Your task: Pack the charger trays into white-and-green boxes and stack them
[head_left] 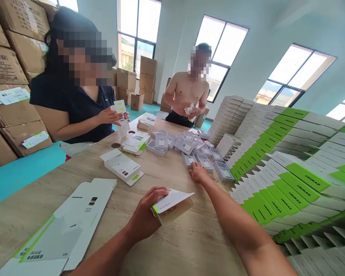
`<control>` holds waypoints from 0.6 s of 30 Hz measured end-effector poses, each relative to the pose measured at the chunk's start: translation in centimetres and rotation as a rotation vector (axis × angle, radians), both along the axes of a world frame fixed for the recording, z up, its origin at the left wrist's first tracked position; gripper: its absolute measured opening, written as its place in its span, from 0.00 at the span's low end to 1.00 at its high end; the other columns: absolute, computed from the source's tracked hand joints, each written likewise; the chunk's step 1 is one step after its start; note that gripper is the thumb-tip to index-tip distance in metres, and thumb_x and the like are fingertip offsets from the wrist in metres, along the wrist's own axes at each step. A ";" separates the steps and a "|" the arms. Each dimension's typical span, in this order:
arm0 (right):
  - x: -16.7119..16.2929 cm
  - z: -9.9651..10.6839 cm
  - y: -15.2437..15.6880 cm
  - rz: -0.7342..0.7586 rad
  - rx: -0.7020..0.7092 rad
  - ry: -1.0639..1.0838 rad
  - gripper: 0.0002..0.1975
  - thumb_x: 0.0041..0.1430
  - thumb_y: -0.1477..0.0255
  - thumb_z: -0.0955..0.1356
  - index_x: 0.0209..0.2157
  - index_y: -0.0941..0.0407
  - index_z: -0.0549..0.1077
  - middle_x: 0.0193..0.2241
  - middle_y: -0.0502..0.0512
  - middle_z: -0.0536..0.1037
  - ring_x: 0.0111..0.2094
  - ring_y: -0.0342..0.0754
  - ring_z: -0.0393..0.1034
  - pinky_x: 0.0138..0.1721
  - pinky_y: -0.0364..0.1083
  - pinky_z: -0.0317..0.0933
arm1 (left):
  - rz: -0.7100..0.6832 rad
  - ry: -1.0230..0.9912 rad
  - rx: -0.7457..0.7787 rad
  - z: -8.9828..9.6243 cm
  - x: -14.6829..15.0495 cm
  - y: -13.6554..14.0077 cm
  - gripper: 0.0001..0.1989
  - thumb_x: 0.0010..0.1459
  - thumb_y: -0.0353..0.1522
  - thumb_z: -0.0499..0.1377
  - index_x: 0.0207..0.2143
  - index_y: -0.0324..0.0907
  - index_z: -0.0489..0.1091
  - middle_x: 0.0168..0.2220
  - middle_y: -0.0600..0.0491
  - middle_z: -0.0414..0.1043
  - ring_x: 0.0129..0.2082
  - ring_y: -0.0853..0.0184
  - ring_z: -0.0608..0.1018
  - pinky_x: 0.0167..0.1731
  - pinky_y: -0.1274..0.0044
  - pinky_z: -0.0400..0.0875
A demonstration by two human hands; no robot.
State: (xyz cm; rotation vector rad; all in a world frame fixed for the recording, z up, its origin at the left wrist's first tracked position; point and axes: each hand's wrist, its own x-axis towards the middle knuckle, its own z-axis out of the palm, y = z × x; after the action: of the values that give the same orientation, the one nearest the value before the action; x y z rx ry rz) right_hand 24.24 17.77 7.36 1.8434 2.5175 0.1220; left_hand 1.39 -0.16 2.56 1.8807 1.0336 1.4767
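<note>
My left hand (149, 211) is closed around a white and green cardboard box (174, 203), which is tilted, its end facing right open with a flap sticking out. Out ahead, my right hand (199, 172) has its fingers on the near edge of a clear plastic case (189, 160), at the front of a loose heap of such cases (186, 145). Its fingertips are partly hidden against the case, and the hand looks closed on it. Right beside that hand lies another clear case (224, 171).
Flat unfolded boxes (83, 218) lie at the left of the wooden table (161, 168), with more box stacks (122, 165) beyond. Tall rows of white and green boxes (278, 184) line the right. Two co-workers (83, 111) across the table handle boxes. Brown cartons (17, 84) stand behind.
</note>
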 end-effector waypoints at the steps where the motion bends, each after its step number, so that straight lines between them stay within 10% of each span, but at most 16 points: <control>1: -0.3 -0.4 -0.7 -0.004 0.006 -0.009 0.21 0.70 0.64 0.68 0.60 0.56 0.69 0.59 0.62 0.71 0.59 0.60 0.68 0.60 0.64 0.62 | -0.011 -0.014 -0.002 0.2 0.0 0.0 0.20 0.53 0.30 0.67 0.49 0.48 0.70 0.49 0.44 0.78 0.51 0.56 0.80 0.49 0.68 0.76; 5: -0.7 -2.5 -7.7 0.075 0.003 -0.006 0.22 0.70 0.69 0.66 0.62 0.61 0.69 0.55 0.72 0.74 0.59 0.64 0.65 0.63 0.62 0.54 | -0.097 -0.020 0.011 0.8 -0.1 -0.3 0.22 0.54 0.32 0.67 0.52 0.46 0.71 0.53 0.41 0.77 0.53 0.55 0.80 0.51 0.68 0.76; 10: 0.4 -2.6 -17.5 0.267 -0.094 0.102 0.21 0.64 0.63 0.71 0.57 0.52 0.73 0.56 0.60 0.75 0.58 0.57 0.66 0.63 0.54 0.53 | -0.146 0.099 0.111 0.9 -0.5 -0.5 0.25 0.57 0.34 0.66 0.58 0.43 0.70 0.57 0.39 0.76 0.57 0.54 0.79 0.55 0.66 0.76; 14: 2.5 -2.2 -19.6 0.275 -0.260 0.226 0.42 0.49 0.57 0.79 0.64 0.49 0.68 0.71 0.62 0.58 0.70 0.68 0.47 0.68 0.66 0.44 | -0.140 0.210 0.154 0.4 -0.9 -0.6 0.26 0.58 0.33 0.66 0.60 0.44 0.71 0.57 0.42 0.77 0.57 0.56 0.79 0.56 0.68 0.76; 18: 4.4 -2.3 -21.6 0.159 -0.354 0.258 0.41 0.55 0.64 0.74 0.68 0.51 0.62 0.70 0.68 0.60 0.68 0.69 0.54 0.64 0.68 0.51 | -0.101 0.314 0.169 -0.2 -1.2 -0.9 0.27 0.57 0.30 0.65 0.60 0.45 0.72 0.59 0.43 0.76 0.57 0.57 0.79 0.57 0.68 0.76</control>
State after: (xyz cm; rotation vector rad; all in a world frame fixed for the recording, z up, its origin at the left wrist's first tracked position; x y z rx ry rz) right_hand 28.68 -3.80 5.08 1.6088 2.6249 -0.5569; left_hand 0.16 -1.09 2.36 2.3052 0.9559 1.2707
